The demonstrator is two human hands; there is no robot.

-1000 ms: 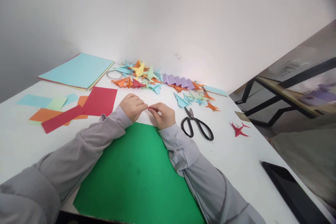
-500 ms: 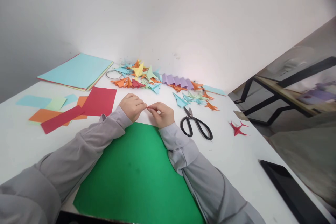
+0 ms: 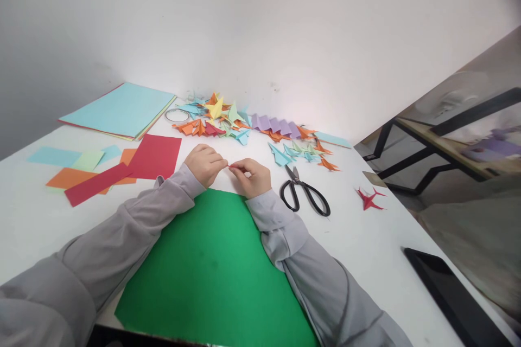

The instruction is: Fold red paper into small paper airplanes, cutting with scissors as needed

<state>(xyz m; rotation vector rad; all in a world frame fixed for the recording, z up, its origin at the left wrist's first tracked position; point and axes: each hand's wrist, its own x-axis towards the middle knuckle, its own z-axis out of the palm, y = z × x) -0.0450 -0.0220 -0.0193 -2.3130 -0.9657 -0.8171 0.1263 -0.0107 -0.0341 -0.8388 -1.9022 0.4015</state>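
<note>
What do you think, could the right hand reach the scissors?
Probably yes: the scissors lie beside the right hand with nothing over them, though its fingertips seem to pinch a small red piece.

Beyond your left hand [image 3: 206,166] lies a thin round ring [image 3: 177,121]. Right of your right hand [image 3: 253,178] lies a black rectangular device [image 3: 452,295].

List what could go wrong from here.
The small red piece pinched between the left hand and the right hand is mostly hidden, so it might slip or get creased in the wrong place.
The scissors lie slightly open beside the right hand; a careless sideways reach could catch a blade.
The red folded figure sits near the right edge of the table and could be brushed off.
</note>
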